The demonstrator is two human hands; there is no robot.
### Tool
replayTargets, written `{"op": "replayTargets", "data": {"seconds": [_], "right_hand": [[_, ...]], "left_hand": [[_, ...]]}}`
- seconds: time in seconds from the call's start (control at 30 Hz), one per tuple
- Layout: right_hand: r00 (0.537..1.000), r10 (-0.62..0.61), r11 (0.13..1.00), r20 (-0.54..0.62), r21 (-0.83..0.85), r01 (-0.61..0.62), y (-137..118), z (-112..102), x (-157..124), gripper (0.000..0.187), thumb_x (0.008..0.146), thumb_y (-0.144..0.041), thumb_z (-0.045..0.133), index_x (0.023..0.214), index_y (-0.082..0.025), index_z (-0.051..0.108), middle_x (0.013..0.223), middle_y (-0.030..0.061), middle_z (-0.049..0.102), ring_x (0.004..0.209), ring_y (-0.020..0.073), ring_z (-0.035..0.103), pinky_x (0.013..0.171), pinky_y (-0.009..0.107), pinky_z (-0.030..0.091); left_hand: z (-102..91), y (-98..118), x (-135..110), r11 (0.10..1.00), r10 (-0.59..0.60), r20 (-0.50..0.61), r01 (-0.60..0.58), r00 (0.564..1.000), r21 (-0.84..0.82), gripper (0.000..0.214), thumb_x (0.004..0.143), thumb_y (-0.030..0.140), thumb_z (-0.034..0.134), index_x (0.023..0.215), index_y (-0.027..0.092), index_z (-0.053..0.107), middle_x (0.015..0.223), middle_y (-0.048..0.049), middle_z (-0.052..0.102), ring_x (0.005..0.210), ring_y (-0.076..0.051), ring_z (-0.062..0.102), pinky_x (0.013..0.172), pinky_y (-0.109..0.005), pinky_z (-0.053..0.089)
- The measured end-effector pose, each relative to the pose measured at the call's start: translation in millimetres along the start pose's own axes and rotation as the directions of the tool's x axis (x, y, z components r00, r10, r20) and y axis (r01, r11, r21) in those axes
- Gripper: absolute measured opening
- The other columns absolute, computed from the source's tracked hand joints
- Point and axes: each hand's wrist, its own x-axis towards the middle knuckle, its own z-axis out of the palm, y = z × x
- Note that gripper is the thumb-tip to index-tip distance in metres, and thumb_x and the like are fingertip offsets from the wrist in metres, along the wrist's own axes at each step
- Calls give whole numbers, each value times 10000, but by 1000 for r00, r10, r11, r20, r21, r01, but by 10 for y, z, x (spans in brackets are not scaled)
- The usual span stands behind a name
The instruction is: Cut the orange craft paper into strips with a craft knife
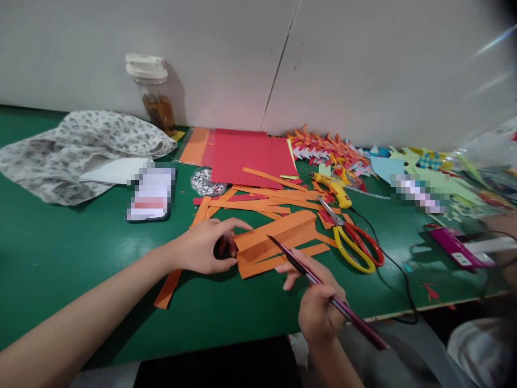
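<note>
My left hand (205,245) pinches the left end of a folded orange paper piece (274,237) that lies on the green table (81,253). My right hand (319,304) grips a dark red pencil (323,288), fingers wrapped round it. The pencil's tip rests over the orange paper near its middle. Loose orange strips (258,205) lie just behind the folded piece.
Yellow and red scissors (355,242) and a yellow glue gun (335,191) lie to the right. Red paper sheets (250,153), a phone (151,194), a cloth bag (81,148), a jar (155,94) and coloured paper cutouts (331,148) sit behind. Another person's arm (503,226) shows at far right.
</note>
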Motion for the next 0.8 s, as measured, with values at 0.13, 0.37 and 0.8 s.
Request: {"op": "replayTargets", "data": {"seconds": [0.13, 0.37, 0.8], "right_hand": [[989, 131, 987, -75, 99, -123, -37, 14, 57, 262, 953, -313, 498, 904, -216, 736, 704, 29, 674, 529, 129, 567, 511, 285, 461], [907, 401, 880, 126, 222, -420, -149, -18, 113, 225, 905, -318, 550, 946, -212, 745, 606, 19, 680, 540, 158, 617, 508, 280, 491], [857, 468, 848, 215, 164, -504, -47, -32, 527, 307, 858, -431, 638, 690, -180, 694, 462, -24, 537, 445, 114, 524, 465, 244, 469]], "left_hand": [[17, -11, 13, 999, -26, -20, 26, 999, 21, 560, 753, 217, 646, 1277, 232, 450, 770, 36, 663, 642, -123, 601, 748, -279, 472], [37, -56, 4, 1000, 18, -157, -21, 987, -16, 602, 766, 141, 537, 1338, 228, 371, 1126, -57, 621, 910, -161, 622, 859, -333, 483], [51, 14, -59, 896, 375, -105, -331, 921, 296, 162, 817, 214, 487, 756, 198, 636, 606, 14, 638, 525, -120, 564, 515, -251, 353]]}}
